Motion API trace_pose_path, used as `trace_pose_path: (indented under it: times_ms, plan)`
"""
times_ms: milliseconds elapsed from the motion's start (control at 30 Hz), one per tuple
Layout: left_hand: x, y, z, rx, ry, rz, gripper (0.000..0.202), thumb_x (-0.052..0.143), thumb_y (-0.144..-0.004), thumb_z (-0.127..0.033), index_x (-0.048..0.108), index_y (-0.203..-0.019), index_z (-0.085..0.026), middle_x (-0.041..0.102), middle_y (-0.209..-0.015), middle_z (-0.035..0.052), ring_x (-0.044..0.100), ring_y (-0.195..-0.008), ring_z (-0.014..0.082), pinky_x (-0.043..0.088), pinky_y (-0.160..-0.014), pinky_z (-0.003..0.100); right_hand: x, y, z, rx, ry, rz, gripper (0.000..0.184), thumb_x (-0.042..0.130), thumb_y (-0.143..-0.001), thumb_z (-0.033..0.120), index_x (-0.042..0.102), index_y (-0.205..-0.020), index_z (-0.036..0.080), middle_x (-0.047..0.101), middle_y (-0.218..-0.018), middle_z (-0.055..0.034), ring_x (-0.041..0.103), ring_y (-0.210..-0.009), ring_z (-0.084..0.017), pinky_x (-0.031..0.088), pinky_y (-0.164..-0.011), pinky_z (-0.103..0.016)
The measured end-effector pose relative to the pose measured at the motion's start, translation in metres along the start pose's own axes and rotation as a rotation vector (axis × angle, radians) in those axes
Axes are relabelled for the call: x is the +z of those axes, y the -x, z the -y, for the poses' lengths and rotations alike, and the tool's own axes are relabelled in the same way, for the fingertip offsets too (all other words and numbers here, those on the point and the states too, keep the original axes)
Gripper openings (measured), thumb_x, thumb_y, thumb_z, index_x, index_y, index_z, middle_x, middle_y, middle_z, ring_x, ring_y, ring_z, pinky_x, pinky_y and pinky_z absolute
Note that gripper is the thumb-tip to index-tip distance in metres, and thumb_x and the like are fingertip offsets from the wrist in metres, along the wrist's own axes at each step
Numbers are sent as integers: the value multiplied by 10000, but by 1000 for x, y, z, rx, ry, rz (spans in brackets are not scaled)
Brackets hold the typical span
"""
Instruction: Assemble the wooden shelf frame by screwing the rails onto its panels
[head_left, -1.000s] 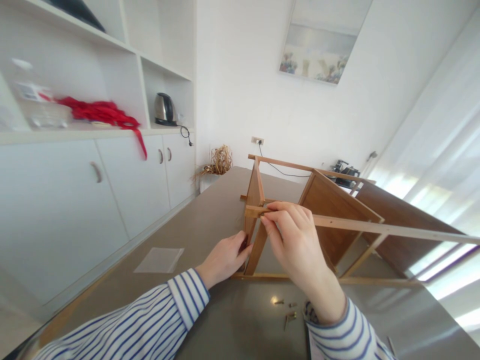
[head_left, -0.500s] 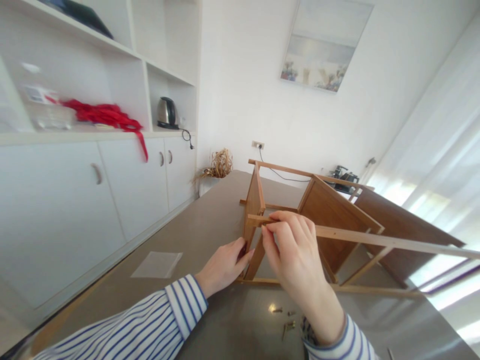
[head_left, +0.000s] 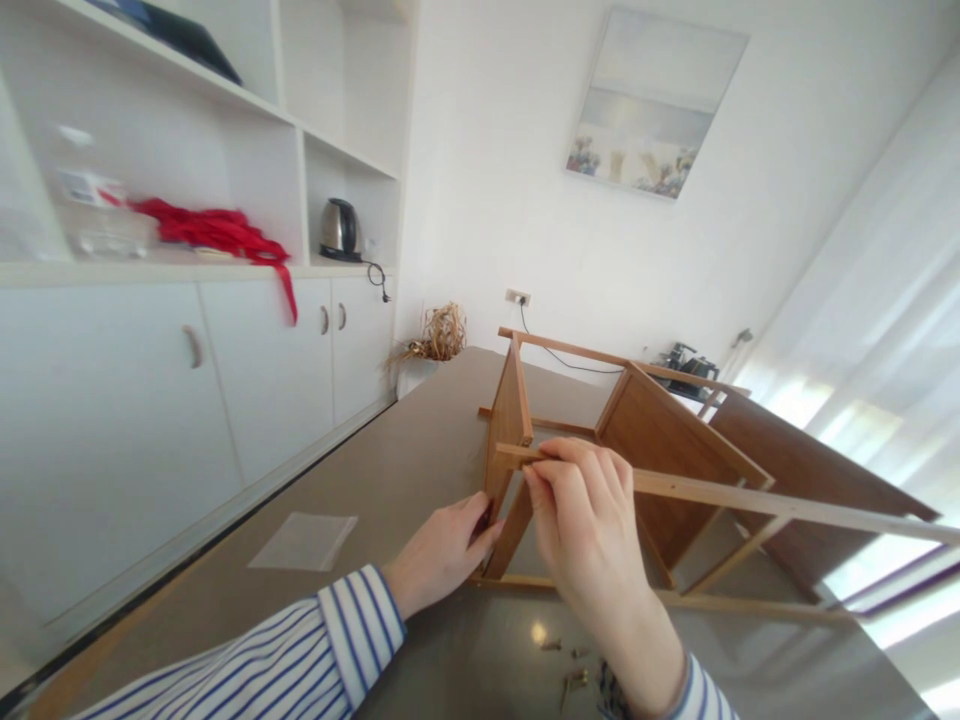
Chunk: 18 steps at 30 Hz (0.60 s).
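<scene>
Toward the near side of the table [head_left: 420, 440], small brass-coloured fasteners [head_left: 576, 679] lay loose beside a person's right wrist, probably placed there for easy reach. Beyond them, the right hand [head_left: 589, 520] was nearly closed, thumb and fingers pinched on the upper rail [head_left: 712, 488] of a wooden frame [head_left: 675, 470] close to its end, a grip that seemed chosen for precision; whether a small part sat between the tips was hidden. Just to its left, the left hand [head_left: 442, 555] was partly closed around the frame's end, thumb parted from curled fingers, seemingly to steady it. A plastic bag [head_left: 304, 542] lay flat toward the table's left edge. The frame rested on its side, stretching toward the table's right edge, which apparently put its rail end within reach. Off the far left corner stood dried foliage [head_left: 442, 335]; a kettle [head_left: 341, 228] occupied a white cabinet [head_left: 135, 380].
</scene>
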<state>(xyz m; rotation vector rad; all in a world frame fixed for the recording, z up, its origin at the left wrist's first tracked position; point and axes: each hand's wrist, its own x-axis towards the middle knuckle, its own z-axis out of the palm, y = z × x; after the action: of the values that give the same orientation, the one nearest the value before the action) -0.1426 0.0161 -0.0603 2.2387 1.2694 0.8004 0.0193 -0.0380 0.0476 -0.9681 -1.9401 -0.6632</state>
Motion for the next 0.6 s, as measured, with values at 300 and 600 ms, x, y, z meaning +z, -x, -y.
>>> trace_pose_path:
  times_ms: [300,600]
  plan:
    - [2,1,2,-7,45,18,163,414,-909,-352,466,-852,-209,629,-901,44,607,-805,197,428,-696,272,0,0,2,6,-6,-24,57,519,-912,152,558,-906,194,655,-1002,-72,593,-948,-192,371,-866,-376]
    - [1,1,3,12,66,17,148,420,-905,-336,456,-837,-209,625,-891,38,596,-791,187,412,-679,267,-1,-6,6,101,-37,-11,60,549,-891,140,538,-868,193,660,-934,-48,598,-899,-186,370,-859,-372]
